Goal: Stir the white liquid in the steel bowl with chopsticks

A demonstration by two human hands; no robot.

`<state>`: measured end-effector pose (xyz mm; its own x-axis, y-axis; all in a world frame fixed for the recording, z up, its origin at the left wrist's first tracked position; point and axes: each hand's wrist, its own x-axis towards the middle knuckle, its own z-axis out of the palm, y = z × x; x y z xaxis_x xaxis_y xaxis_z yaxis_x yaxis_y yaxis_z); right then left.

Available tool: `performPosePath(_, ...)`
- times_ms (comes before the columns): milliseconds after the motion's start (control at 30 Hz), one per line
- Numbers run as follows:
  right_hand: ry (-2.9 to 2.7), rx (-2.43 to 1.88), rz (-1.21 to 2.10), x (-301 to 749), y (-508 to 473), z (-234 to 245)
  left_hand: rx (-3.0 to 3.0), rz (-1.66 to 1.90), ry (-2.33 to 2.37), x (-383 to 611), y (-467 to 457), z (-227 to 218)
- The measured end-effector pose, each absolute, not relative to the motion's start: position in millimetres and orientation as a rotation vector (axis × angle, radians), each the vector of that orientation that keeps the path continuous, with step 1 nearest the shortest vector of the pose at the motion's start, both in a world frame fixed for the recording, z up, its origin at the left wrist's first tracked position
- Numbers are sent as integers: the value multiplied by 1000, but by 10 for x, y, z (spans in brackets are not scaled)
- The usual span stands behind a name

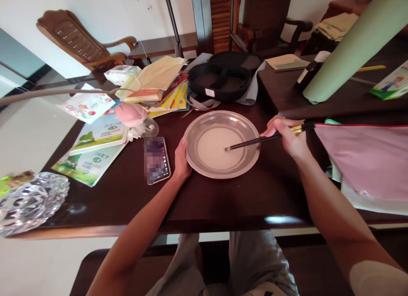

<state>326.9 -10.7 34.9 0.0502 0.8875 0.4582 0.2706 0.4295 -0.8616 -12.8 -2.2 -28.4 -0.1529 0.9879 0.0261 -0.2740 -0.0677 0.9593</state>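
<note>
A round, shallow metal basin (251, 162) sits on the dark table, with a cloudy whitish liquid (212, 153) in it. My left hand (182, 159) grips the basin's left rim; some of its fingers are hidden by the basin wall. Closed around a pair of black chopsticks (255, 141) with gold bands, my right hand (288, 136) is to the right of the basin. The chopstick tips are close together at the liquid, right of the basin's middle. A phone (157, 160) with its screen lit lies just left of my left hand.
Left are a pink-lidded bottle (132, 115), books (98, 134) and a glass dish (38, 200). Behind the basin lie a black case (219, 81) and a paper stack (159, 77). A pink pouch (363, 160) and a green cylinder (353, 45) are at right.
</note>
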Motion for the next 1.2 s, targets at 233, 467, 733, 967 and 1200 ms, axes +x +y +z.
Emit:
performPosePath(233,-1740,-1042,674,3140,-77,315,955,1479,1072,-118,-16,-294)
performPosePath(467,-1498,-1046,678,3245,-106,333,963,1478,1090,-120,-23,-274)
performPosePath(733,-1650,-1087,606,3155,-83,318,951,1483,1081,-107,-27,-268)
performPosePath(967,-1566,-1036,720,3186,-124,330,945,1468,1083,-120,-20,-282)
performPosePath(1200,-1648,-1071,587,3184,-72,292,955,1472,1072,-112,-26,-264)
